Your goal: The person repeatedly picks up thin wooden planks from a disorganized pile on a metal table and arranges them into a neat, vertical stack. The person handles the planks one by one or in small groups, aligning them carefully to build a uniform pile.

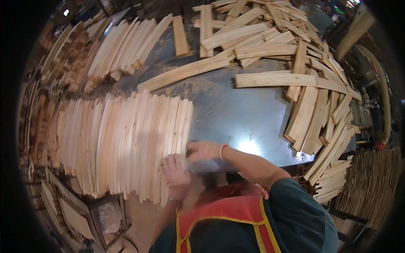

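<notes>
A long row of pale wooden slats (pixel 135 139) stands side by side along the left half of the dark metal table (pixel 223 114), their near ends overhanging its front edge. My left hand (pixel 174 169), slightly blurred, lies flat with fingers stretched out against the near ends of the slats at the row's right end. Just to the right of it, my right hand (pixel 204 150) is at the side of the last slat, its fingers apart and pointing left. Neither hand is wrapped round a slat. A thin band circles my right wrist.
A loose pile of wooden boards (pixel 270 46) covers the far right of the table and spills down its right side. One long board (pixel 185 74) lies slanted behind the row. Another group of slats (pixel 126 46) stands at the far left. A dark frame (pixel 107 215) stands below left.
</notes>
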Demonstrator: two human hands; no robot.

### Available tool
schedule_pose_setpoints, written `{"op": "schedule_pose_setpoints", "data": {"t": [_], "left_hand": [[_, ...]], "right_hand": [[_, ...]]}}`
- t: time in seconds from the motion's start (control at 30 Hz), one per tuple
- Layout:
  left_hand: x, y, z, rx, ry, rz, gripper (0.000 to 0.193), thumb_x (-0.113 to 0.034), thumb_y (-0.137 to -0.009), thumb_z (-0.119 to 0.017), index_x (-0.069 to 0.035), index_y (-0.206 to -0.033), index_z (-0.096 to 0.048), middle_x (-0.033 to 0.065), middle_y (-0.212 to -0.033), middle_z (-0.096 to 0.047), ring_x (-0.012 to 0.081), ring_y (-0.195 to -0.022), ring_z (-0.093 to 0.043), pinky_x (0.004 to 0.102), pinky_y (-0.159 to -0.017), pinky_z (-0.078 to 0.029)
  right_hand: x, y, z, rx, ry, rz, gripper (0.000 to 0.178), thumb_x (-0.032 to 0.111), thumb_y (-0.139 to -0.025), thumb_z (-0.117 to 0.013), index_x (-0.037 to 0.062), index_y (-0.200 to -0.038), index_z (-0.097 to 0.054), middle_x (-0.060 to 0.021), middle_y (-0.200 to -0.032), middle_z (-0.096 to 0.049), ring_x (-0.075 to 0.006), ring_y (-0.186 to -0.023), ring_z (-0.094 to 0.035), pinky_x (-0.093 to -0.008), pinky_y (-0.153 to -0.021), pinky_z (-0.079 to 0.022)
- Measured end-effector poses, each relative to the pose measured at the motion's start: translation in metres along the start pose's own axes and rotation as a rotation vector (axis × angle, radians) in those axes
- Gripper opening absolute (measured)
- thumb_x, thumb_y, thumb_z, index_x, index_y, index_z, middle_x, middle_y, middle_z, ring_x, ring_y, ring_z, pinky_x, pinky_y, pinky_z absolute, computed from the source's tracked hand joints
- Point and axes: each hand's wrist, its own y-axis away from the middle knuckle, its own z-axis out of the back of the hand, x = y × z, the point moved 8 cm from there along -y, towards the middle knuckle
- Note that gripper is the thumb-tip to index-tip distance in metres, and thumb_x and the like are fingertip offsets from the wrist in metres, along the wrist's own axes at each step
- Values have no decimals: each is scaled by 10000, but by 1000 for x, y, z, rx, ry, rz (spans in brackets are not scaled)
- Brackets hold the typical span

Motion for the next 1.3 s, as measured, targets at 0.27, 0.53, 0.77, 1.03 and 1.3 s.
{"op": "schedule_pose_setpoints", "data": {"t": [0.27,0.53,0.77,1.03,1.3], "left_hand": [[5,3,-15,-148,-129,-107,651,-400,-918,-680,-89,-1477,-562,166,-1499,-538,420,-1428,-485,608,-1177,-395],[8,0,-24,-17,-193,-54,665,-327,-919,-705,-62,-1501,-525,201,-1517,-518,463,-1418,-483,614,-1179,-393],[-64,-19,-12,67,-19,-53,865,-293,-823,-808,-51,-1578,-463,218,-1604,-459,436,-1513,-394,566,-1240,-322],[-171,-29,-3,213,288,-191,847,-300,-811,-825,-62,-1557,-503,214,-1613,-440,425,-1510,-393,559,-1229,-336],[-117,-5,8,279,278,-181,813,-348,-830,-811,-69,-1542,-532,190,-1609,-446,402,-1507,-397,531,-1231,-347]], "right_hand": [[-105,107,310,-615,1203,-537,809,395,-761,-849,156,-1460,-519,-122,-1428,-639,-405,-1358,-574,-524,-1120,-433],[-102,153,254,-196,581,-417,810,614,-798,-803,153,-1431,-592,-176,-1282,-733,-390,-1197,-701,-513,-1012,-546],[-216,381,388,-1379,875,-926,700,460,-802,-811,44,-1324,-599,-238,-1351,-606,-411,-1250,-589,-492,-1022,-509],[-206,391,275,-1500,225,-801,868,180,-742,-746,45,-1549,-457,-327,-1555,-451,-515,-1387,-499,-488,-1179,-450],[-75,198,97,-751,201,-407,847,312,-787,-789,111,-1541,-462,-317,-1572,-446,-520,-1407,-492,-512,-1154,-462]]}}
